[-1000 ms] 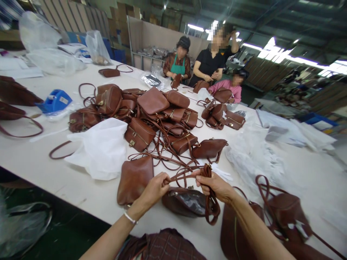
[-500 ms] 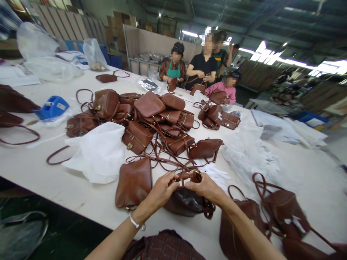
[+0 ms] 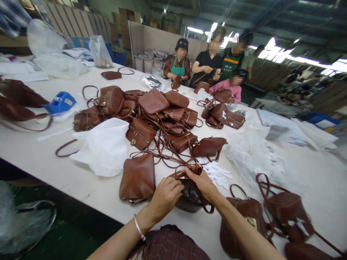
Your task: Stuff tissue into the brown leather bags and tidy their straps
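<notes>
A dark brown bag with shiny dark plastic at its opening lies near the table's front edge. My right hand is closed on the bag's brown straps at the top. On the bag's left side my left hand has its fingers curled against the bag's edge; what they grip is hidden. Left of my hands lies a flat brown pouch. Beyond them is a heap of brown bags with tangled straps, and white gloves lie just behind my right hand.
White wrapping and a blue tape dispenser are on the left. Clear plastic and more brown bags lie on the right. Several people work across the white table, one in a green apron.
My left hand has moved down and left from the straps to the bag's side. My right hand has stayed at the straps, its thumb now higher. The whole view has shifted slightly.
</notes>
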Motion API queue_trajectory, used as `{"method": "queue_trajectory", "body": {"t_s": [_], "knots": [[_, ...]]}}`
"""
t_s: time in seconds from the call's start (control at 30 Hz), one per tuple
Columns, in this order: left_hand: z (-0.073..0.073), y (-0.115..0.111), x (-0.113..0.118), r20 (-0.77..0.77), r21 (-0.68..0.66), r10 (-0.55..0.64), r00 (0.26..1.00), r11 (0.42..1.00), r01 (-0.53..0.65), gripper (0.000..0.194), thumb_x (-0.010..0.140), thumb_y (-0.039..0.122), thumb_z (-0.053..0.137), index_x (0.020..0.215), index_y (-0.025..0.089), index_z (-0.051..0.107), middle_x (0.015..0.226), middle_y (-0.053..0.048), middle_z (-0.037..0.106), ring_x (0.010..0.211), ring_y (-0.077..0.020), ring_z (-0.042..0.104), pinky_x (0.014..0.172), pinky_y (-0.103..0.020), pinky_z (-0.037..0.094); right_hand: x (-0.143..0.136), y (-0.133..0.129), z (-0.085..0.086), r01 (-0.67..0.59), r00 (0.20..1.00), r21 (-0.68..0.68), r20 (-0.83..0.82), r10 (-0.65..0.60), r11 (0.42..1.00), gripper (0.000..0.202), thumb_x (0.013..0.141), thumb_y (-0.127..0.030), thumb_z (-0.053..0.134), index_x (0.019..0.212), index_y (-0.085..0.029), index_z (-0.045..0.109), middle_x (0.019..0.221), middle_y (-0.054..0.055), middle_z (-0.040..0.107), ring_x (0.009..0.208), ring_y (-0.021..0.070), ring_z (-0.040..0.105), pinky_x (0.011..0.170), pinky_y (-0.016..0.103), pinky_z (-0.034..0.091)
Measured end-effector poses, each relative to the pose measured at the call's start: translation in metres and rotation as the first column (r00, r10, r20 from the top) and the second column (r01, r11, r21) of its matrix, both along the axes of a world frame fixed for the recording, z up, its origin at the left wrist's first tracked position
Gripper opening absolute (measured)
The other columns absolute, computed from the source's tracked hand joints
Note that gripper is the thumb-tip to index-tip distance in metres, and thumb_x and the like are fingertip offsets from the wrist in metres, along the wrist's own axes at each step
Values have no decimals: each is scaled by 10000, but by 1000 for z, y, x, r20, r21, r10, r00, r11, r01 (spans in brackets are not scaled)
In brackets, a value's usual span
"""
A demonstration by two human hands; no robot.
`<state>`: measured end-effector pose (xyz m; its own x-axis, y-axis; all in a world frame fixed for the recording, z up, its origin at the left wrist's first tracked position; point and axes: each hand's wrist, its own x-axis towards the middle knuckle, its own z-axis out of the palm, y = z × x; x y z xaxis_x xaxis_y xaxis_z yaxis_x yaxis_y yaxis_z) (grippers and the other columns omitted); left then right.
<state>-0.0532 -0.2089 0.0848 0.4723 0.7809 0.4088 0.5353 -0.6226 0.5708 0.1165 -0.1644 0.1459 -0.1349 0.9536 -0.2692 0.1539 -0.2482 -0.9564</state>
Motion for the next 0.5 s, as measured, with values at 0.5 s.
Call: {"method": "queue_trajectory", "body": {"t_s": [0.5], "knots": [[1,-2,1,-141,3,-84,986,996,85,195,922,377,557,969,202,627,903,-53,658,912,-208,552,832,-359,425,14,10,4,-147,961,-131,217,173,980,426,828,-584,535,846,-176,656,403,-59,508,342,96,387,396,228,302]]}}
